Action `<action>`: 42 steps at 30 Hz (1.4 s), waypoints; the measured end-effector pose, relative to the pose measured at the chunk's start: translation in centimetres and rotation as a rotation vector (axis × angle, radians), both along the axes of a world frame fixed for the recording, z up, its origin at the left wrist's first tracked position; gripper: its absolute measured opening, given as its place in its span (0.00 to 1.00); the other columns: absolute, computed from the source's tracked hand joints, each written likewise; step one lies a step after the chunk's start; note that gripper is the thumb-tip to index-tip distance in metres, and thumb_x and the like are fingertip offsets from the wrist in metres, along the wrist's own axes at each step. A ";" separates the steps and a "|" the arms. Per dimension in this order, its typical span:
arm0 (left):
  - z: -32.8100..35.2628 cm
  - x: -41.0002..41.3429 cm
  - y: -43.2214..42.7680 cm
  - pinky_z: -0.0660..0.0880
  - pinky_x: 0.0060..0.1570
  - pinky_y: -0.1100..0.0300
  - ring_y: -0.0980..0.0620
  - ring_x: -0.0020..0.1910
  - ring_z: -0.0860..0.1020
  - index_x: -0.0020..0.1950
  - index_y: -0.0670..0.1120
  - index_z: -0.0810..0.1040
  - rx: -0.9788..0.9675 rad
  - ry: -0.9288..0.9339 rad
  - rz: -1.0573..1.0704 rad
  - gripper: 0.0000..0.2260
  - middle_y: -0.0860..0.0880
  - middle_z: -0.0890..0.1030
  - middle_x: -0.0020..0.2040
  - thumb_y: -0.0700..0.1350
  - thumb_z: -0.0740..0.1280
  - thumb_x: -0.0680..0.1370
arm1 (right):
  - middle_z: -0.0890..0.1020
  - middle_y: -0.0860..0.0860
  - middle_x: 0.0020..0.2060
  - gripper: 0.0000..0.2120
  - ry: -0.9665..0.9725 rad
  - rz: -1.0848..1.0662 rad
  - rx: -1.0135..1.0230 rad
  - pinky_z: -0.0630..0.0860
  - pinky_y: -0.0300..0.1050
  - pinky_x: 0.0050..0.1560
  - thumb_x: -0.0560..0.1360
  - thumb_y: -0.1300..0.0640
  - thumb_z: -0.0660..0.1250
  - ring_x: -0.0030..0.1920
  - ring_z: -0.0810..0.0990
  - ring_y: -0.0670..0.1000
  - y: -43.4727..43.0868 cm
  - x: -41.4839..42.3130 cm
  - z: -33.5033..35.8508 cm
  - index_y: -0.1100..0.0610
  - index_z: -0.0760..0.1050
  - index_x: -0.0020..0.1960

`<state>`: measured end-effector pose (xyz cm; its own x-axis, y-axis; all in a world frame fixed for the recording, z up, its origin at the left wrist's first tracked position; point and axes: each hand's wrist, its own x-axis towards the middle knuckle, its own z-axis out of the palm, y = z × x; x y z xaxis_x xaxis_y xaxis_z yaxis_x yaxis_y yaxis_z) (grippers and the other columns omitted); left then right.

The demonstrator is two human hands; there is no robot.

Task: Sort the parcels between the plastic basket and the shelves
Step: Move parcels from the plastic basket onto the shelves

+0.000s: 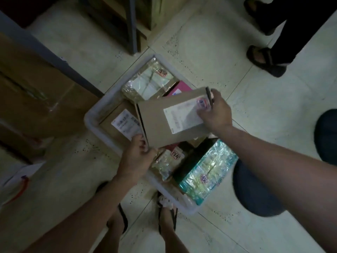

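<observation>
Cardboard parcel [160, 117]: held tilted just above the plastic basket [91, 121], label side up.
Left hand [135, 157]: clamped on the parcel's near corner.
Right hand [216, 112]: clamped on the labelled end, a black pen [209, 96] held alongside.

A single head-worn camera looks almost straight down at the tiled floor [209, 52], with the plastic basket [90, 121] near mid-frame and the wearer's own feet [166, 219] at the lower edge. The wide lens bends straight lines toward the edges, and the basket lies near.
</observation>
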<state>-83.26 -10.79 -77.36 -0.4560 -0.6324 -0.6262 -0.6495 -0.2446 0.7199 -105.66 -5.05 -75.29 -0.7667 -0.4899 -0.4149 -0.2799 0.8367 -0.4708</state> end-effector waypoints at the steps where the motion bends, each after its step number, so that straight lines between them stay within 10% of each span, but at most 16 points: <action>1: -1.4 -0.7 0.4 0.68 0.33 0.76 0.72 0.38 0.75 0.52 0.57 0.67 0.049 0.023 -0.012 0.16 0.64 0.74 0.42 0.42 0.69 0.74 | 0.73 0.56 0.63 0.33 0.019 0.106 0.004 0.72 0.51 0.59 0.72 0.59 0.69 0.62 0.72 0.57 -0.5 -0.8 -1.0 0.53 0.60 0.73; 6: -5.7 -2.2 1.5 0.72 0.58 0.56 0.55 0.59 0.74 0.71 0.53 0.60 0.207 0.104 -0.150 0.28 0.53 0.75 0.60 0.45 0.67 0.74 | 0.60 0.53 0.72 0.41 0.111 0.446 0.270 0.70 0.61 0.62 0.69 0.54 0.72 0.68 0.62 0.59 -2.2 -2.9 -5.6 0.47 0.54 0.75; 13: -3.6 0.6 1.4 0.69 0.47 0.66 0.63 0.51 0.70 0.66 0.54 0.70 0.124 0.045 -0.369 0.19 0.64 0.71 0.52 0.45 0.65 0.76 | 0.50 0.55 0.76 0.37 0.188 0.566 0.452 0.56 0.66 0.69 0.75 0.55 0.67 0.74 0.54 0.59 -1.6 -1.7 -5.6 0.46 0.49 0.76; 22: 9.7 3.1 -4.2 0.65 0.46 0.68 0.55 0.54 0.71 0.70 0.45 0.67 -0.256 -0.062 -0.287 0.21 0.44 0.74 0.62 0.40 0.62 0.77 | 0.62 0.55 0.73 0.34 0.166 0.643 -0.003 0.64 0.56 0.67 0.75 0.62 0.63 0.70 0.63 0.59 -5.5 3.3 7.6 0.50 0.53 0.76; 42: 45.0 16.8 -7.8 0.70 0.60 0.55 0.49 0.61 0.73 0.68 0.47 0.69 -0.776 -0.150 0.209 0.20 0.46 0.74 0.62 0.42 0.64 0.75 | 0.65 0.56 0.71 0.32 0.378 1.122 -0.437 0.66 0.55 0.66 0.73 0.56 0.69 0.69 0.64 0.59 -16.1 16.5 46.0 0.52 0.60 0.73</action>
